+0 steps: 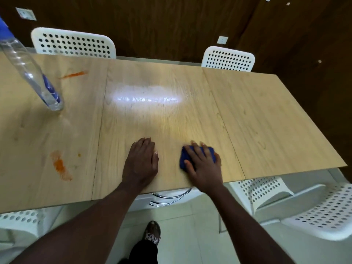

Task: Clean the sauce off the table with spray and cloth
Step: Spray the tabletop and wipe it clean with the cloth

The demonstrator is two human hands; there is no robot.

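On a pale wooden table (247, 111), near its front edge at 6 o'clock, our right hand (204, 166) presses a blue cloth (184, 158) flat, fingers spread rather than clenched. Our left hand (142, 161) rests open beside it, at its 9 o'clock. Orange sauce smears (61, 166) mark the table's 8 and 10 o'clock, with a clear spray bottle (32, 73) near the farther one. White chairs (73, 43) stand around the table.
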